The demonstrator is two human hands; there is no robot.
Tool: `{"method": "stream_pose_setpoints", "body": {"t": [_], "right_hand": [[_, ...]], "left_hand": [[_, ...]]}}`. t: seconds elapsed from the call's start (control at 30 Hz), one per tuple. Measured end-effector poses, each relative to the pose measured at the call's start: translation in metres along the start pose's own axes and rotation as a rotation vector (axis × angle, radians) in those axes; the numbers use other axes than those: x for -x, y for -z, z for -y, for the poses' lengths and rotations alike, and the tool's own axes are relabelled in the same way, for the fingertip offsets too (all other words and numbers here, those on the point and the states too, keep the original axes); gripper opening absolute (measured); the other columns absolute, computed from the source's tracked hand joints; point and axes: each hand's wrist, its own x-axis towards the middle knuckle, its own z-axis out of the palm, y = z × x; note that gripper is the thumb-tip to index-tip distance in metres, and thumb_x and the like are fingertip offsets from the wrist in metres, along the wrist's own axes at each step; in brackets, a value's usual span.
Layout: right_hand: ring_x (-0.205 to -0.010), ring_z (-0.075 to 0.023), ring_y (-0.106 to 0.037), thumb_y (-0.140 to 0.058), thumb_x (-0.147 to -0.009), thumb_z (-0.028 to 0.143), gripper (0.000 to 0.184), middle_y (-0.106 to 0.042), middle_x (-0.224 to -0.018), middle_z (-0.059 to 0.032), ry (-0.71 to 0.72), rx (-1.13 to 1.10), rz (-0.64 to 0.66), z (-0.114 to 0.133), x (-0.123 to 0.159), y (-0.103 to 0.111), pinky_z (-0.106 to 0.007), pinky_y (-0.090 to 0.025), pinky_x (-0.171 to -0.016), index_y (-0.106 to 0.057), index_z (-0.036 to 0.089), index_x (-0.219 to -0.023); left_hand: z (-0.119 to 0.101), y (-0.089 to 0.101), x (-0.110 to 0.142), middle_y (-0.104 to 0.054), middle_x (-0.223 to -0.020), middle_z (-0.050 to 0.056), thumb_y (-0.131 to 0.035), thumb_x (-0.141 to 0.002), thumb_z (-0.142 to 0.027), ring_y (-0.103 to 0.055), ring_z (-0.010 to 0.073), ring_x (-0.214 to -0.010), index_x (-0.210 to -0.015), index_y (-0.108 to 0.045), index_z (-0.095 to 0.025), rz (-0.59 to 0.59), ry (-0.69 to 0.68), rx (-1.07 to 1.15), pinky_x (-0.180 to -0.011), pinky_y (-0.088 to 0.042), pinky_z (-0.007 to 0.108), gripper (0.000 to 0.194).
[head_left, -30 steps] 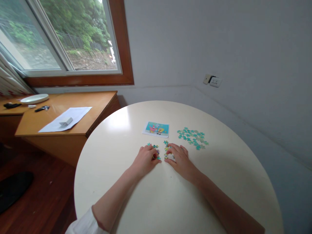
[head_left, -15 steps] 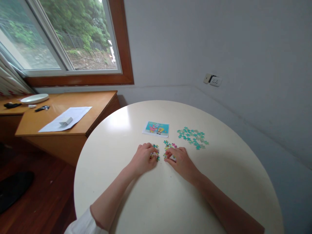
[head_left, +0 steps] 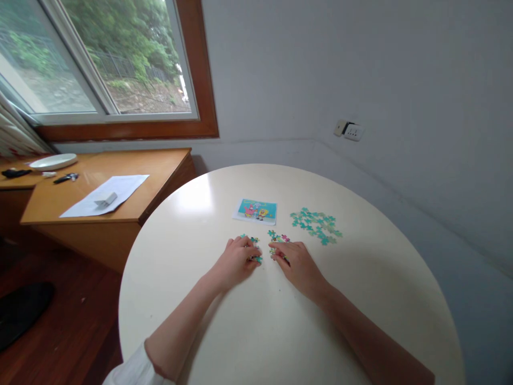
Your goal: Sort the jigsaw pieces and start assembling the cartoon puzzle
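On the bench [head_left: 272, 331], our left hand [head_left: 237, 259] curls half-closed over the left puzzle pieces [head_left: 257, 260], our right hand [head_left: 297, 263], slightly parted, over the right cluster [head_left: 273, 235]; whether either grips, we cannot tell. Light pressure should keep both groups flat.

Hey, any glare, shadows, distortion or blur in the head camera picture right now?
Head view: white glare at the far left of the round cream table; soft shadow right of the bare left forearm. Also head view: the brown wooden window frame leans, perhaps lens distortion; small multicoloured jigsaw pieces by the right hand lack fine detail.
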Motion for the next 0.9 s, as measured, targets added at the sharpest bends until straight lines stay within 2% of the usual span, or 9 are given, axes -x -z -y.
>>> {"method": "stream_pose_setpoints", "body": {"t": [0.13,0.5,0.63,0.7,0.77,0.9], "right_hand": [[-0.081,-0.0182,-0.063,-0.058,-0.077,0.009,0.019,-0.070,-0.086,-0.0032,0.015,-0.002,-0.010,-0.0015,0.0007,-0.0012,-0.033,-0.039,-0.076,-0.062,0.020,-0.092],[-0.075,-0.0173,-0.063,-0.059,-0.076,0.009,0.018,-0.070,-0.080,-0.0017,0.013,-0.007,-0.039,-0.0016,0.0006,-0.0030,-0.033,-0.040,-0.076,-0.062,0.020,-0.090],[-0.077,-0.0178,-0.064,-0.059,-0.077,0.009,0.019,-0.071,-0.083,-0.0023,0.024,0.000,-0.048,-0.0036,0.0010,-0.0041,-0.033,-0.041,-0.076,-0.063,0.019,-0.091],[-0.077,-0.0176,-0.064,-0.058,-0.077,0.009,0.019,-0.071,-0.084,-0.0025,0.027,0.005,-0.060,-0.0049,0.0012,-0.0044,-0.033,-0.041,-0.077,-0.063,0.020,-0.092],[-0.076,-0.0175,-0.064,-0.057,-0.078,0.009,0.019,-0.071,-0.084,-0.0026,0.026,0.014,-0.069,-0.0059,0.0013,-0.0044,-0.032,-0.041,-0.076,-0.063,0.020,-0.092],[-0.075,-0.0174,-0.064,-0.055,-0.079,0.009,0.019,-0.071,-0.082,-0.0027,0.038,0.035,-0.073,-0.0062,0.0013,-0.0037,-0.032,-0.042,-0.075,-0.064,0.020,-0.092]], "left_hand": [[-0.0023,0.0014,-0.0002,-0.060,-0.097,0.006,-0.066,-0.075,-0.023,-0.052,0.0228,-0.093,-0.093,-0.066,-0.022,-0.001,0.033,0.007,-0.081,-0.036,0.036,0.018],[-0.0025,-0.0007,-0.0024,-0.059,-0.094,0.006,-0.064,-0.076,-0.028,-0.051,0.0223,-0.091,-0.082,-0.061,-0.018,0.015,0.074,0.015,-0.080,-0.036,0.035,0.013],[-0.0051,0.0009,-0.0023,-0.059,-0.091,0.006,-0.058,-0.081,-0.031,-0.051,0.0223,-0.090,-0.080,-0.060,-0.017,0.012,0.068,0.005,-0.079,-0.035,0.035,0.014],[-0.0061,0.0026,-0.0017,-0.059,-0.089,0.007,-0.046,-0.086,-0.026,-0.051,0.0216,-0.088,-0.080,-0.060,-0.017,-0.001,0.069,0.019,-0.078,-0.036,0.035,0.018],[-0.0057,0.0041,-0.0009,-0.059,-0.089,0.007,-0.040,-0.086,-0.018,-0.051,0.0210,-0.088,-0.082,-0.061,-0.017,-0.019,0.067,0.046,-0.078,-0.036,0.035,0.021],[-0.0022,0.0054,0.0013,-0.059,-0.093,0.007,-0.047,-0.075,-0.011,-0.051,0.0223,-0.092,-0.095,-0.063,-0.020,-0.004,0.006,0.057,-0.080,-0.035,0.037,0.027]]}}
